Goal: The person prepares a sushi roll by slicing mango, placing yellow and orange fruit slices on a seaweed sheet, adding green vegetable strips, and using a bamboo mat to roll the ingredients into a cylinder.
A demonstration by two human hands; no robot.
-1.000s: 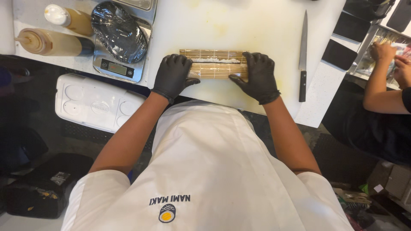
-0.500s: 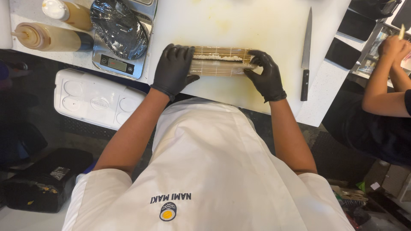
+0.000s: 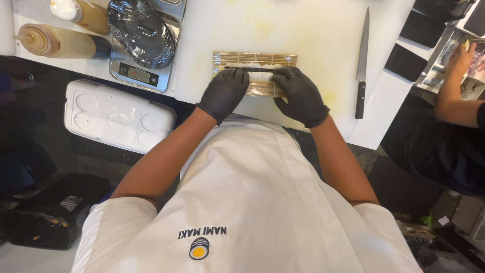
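Both of our gloved hands press down on the bamboo mat, left hand and right hand side by side, fingers curled over its near fold and gripping it. Between them and just past the fingertips we see the rice roll showing, so the mat looks part rolled, its far half flat on the tabletop. Right of our right hand lies a knife; left of our left hand sits a scale.
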